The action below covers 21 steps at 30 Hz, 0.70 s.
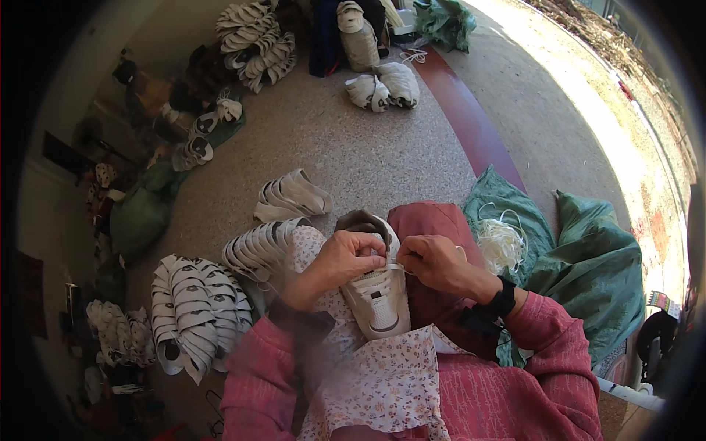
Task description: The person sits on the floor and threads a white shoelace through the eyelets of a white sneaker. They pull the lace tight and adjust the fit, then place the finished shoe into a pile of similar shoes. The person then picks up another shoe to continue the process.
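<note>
A white shoe (377, 294) of smooth, matt leather-like material with woven cloth laces (384, 273). Under it, thin floral cotton-like cloth (382, 382) and ribbed knit red sleeves (544, 353). The floor (346, 147) is rough, speckled stone — beside it, slightly shiny, crinkled green sacking (588, 272).

Open floor (368, 158) beyond the fingertips (381, 250). Left of the fingers, stacked shoe uppers (261, 246) block passage; right of them, lace bundle (501, 242) on green sack (588, 272) obstructs.
</note>
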Available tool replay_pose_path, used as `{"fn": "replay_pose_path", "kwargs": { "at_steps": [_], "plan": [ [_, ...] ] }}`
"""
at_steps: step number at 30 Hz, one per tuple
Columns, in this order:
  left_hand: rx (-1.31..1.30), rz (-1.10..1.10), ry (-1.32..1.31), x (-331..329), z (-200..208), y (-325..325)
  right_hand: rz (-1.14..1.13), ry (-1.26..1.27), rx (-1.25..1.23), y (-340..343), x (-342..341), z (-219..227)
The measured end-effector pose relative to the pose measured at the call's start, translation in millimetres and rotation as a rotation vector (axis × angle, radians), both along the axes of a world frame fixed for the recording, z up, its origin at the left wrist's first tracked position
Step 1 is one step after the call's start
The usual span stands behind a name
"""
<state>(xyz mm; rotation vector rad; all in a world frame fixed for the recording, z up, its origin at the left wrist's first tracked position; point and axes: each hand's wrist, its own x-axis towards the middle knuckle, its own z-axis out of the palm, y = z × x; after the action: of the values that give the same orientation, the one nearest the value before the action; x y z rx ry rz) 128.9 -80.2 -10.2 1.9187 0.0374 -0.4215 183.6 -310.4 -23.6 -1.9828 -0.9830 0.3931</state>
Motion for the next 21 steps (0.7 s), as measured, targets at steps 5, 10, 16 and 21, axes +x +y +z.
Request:
{"fn": "replay_pose_path", "kwargs": {
  "at_steps": [5,10,16,21],
  "plan": [
    [0.032,-0.016,-0.041,-2,2,-3,0.148,-0.521,-0.176,8,-6,5],
    [0.102,-0.009,-0.037,-3,8,-5,0.228,-0.192,-0.031,5,37,16],
    [0.105,-0.004,-0.063,-5,6,-6,0.43,0.213,0.135,11,64,5],
    [0.221,-0.019,-0.077,-5,12,-11,0.434,0.153,0.204,15,66,-8]
  ]
}}
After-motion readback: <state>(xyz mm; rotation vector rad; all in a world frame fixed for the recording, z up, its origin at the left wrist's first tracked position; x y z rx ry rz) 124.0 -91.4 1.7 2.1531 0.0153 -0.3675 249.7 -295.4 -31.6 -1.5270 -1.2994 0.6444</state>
